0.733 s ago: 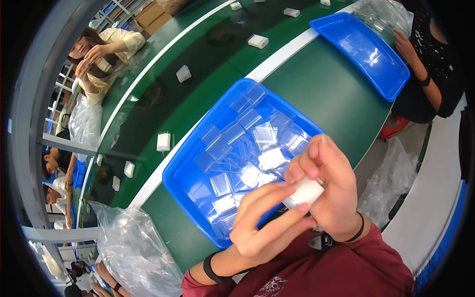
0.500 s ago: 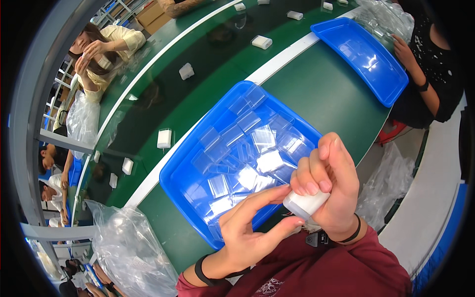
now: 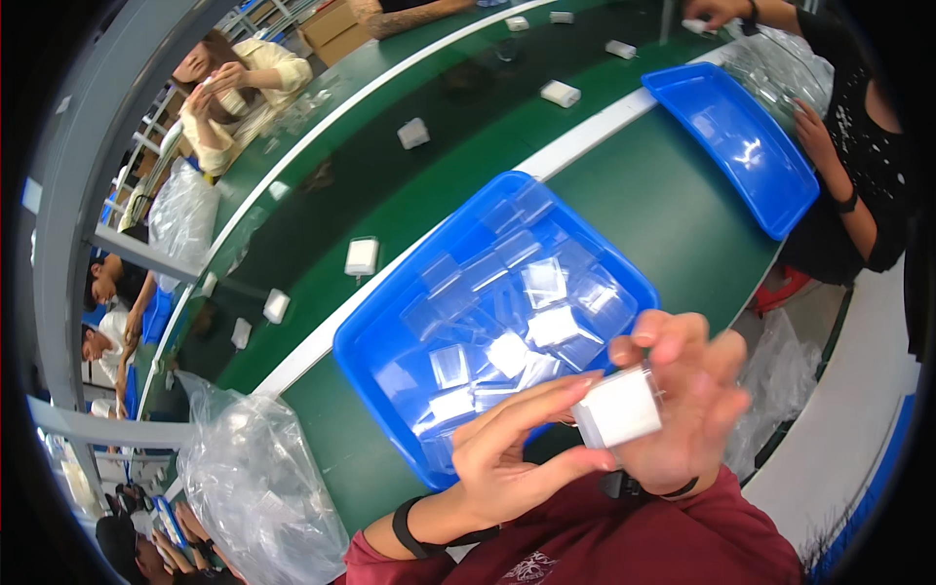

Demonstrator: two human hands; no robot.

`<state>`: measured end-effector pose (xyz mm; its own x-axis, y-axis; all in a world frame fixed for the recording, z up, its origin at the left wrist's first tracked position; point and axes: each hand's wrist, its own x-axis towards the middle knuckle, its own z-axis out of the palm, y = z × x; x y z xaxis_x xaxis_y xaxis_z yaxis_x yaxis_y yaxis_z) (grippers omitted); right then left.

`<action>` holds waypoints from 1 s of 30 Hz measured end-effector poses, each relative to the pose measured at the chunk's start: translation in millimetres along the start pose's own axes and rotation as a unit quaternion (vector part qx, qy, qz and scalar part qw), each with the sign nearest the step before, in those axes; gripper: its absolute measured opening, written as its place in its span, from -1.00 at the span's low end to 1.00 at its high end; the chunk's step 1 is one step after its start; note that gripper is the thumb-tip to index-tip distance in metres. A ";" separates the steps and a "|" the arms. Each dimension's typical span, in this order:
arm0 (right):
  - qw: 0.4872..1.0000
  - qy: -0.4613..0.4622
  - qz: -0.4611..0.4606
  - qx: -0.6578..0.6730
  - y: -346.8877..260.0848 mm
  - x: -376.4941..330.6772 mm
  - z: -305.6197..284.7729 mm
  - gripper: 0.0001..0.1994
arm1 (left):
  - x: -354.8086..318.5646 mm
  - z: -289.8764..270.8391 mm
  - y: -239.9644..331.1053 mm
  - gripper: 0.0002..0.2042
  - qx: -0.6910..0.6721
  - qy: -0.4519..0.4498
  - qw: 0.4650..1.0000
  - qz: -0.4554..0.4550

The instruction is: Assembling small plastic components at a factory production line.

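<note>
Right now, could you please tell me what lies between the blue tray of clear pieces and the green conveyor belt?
A white strip lies between that blue tray and the green conveyor belt, as the head view shows.

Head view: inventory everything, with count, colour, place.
Held block: 1, white, clear-cased, lower centre
Near tray: 1, blue, centre
Clear sleeves: many, transparent, in near tray
Far tray: 1, blue, upper right
Loose blocks: about nine, white, beyond near tray
Worktop: 1, green, centre
Plastic bags: at least four, clear, both sides
Cardboard box: 1+, brown, top left
Metal frame: 1, grey, left
Red item: 1, red, right
Co-workers: several, mixed clothing, left and upper right
Shirt: 1, maroon, bottom
Wristbands: 2, black, wrists
Left hand: 1, bare, fingers gripping held block
Right hand: 1, bare, beside held block, fingers spread
</note>
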<state>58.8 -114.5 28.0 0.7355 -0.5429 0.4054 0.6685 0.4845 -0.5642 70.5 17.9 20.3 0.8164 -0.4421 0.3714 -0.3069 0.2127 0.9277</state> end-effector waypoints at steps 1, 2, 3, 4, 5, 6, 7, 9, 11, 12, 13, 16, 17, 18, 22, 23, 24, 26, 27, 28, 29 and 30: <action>0.997 -0.064 -0.027 -0.022 -2.1 -5.9 -18.6 -0.65 | -2.8 0.5 2.5 -0.32 -0.069 -0.010 0.997 -0.036; 0.985 -0.088 -0.102 -0.103 4.2 -10.1 -32.6 -0.63 | -1.3 10.9 7.9 -0.46 -0.153 0.057 0.983 -0.078; 0.974 -0.110 -0.124 -0.155 3.3 -14.7 -42.5 -0.63 | -2.1 10.4 5.6 -0.46 -0.124 0.031 0.989 -0.073; 0.959 -0.131 -0.147 -0.205 3.0 -18.3 -48.9 -0.62 | -3.3 8.2 1.8 -0.45 -0.095 0.005 0.993 -0.070; 0.961 -0.135 -0.145 -0.195 3.7 -20.1 -50.7 -0.62 | -5.1 8.3 -2.5 -0.45 -0.071 0.005 0.996 -0.053; 0.956 -0.124 -0.154 -0.216 4.7 -21.4 -51.1 -0.62 | -6.3 5.9 -2.3 -0.45 -0.062 0.011 0.997 -0.050; 0.951 -0.113 -0.162 -0.237 5.9 -22.4 -51.4 -0.63 | -7.2 3.0 -1.4 -0.42 -0.051 -0.010 0.997 -0.055; 0.947 -0.130 -0.159 -0.246 6.1 -23.1 -52.1 -0.63 | -7.7 0.4 -0.8 -0.38 -0.044 -0.021 0.997 -0.060; 0.944 -0.147 -0.152 -0.252 6.0 -24.3 -52.7 -0.63 | -6.8 -2.5 2.0 -0.38 -0.027 -0.027 0.998 -0.047; 0.944 -0.151 -0.154 -0.248 5.5 -25.0 -52.8 -0.64 | -6.2 -4.2 3.6 -0.38 -0.016 -0.036 0.999 -0.034; 0.945 -0.155 -0.156 -0.243 5.2 -25.2 -52.7 -0.65 | -5.2 -4.7 4.2 -0.38 -0.008 -0.030 0.999 -0.036; 0.918 -0.160 -0.156 -0.327 3.8 -25.8 -48.1 -0.65 | -4.1 -11.4 7.6 -0.41 -0.012 -0.028 0.999 -0.039; 0.916 -0.168 -0.117 -0.345 3.8 -22.0 -45.4 -0.64 | -2.5 -14.0 8.2 -0.42 -0.057 0.005 0.991 -0.118; 0.922 -0.179 -0.048 -0.339 4.4 -17.4 -43.7 -0.65 | 0.0 -17.7 8.6 -0.44 -0.102 0.038 0.975 -0.195; 0.867 -0.207 0.039 -0.451 -2.4 -3.0 -29.8 -0.73 | 32.0 -93.7 -7.5 -0.62 0.025 0.158 0.967 -0.198; 0.874 -0.183 0.068 -0.445 -3.4 -2.9 -27.2 -0.73 | 40.8 -118.3 -15.1 -0.66 0.092 0.223 0.958 -0.155; 0.876 -0.185 0.064 -0.442 -6.6 -3.0 -27.6 -0.73 | 49.6 -149.2 -24.5 -0.63 0.223 0.265 0.929 -0.133; 0.886 -0.188 0.099 -0.412 -12.3 -5.7 -29.0 -0.71 | 65.7 -193.4 -43.3 -0.60 0.376 0.348 0.851 -0.118; 0.887 -0.212 0.108 -0.395 -13.6 -8.1 -24.0 -0.72 | 63.4 -222.5 -62.1 -0.57 0.409 0.376 0.822 -0.128; 0.890 -0.212 0.104 -0.391 -14.5 -10.5 -21.1 -0.72 | 63.7 -236.6 -71.3 -0.53 0.459 0.351 0.801 -0.155; 0.886 -0.219 0.131 -0.387 -15.2 -13.0 -20.4 -0.73 | 66.4 -243.2 -80.5 -0.48 0.567 0.315 0.749 -0.138; 0.881 -0.228 0.159 -0.382 -16.7 -14.7 -20.7 -0.74 | 66.7 -249.3 -87.3 -0.42 0.666 0.277 0.682 -0.120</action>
<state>34.5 -128.8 16.6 0.9568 -0.0464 0.2872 0.2788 -0.1349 -0.9508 273.6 187.1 -45.4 0.8679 0.1513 0.4732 -0.0019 -0.9515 0.3077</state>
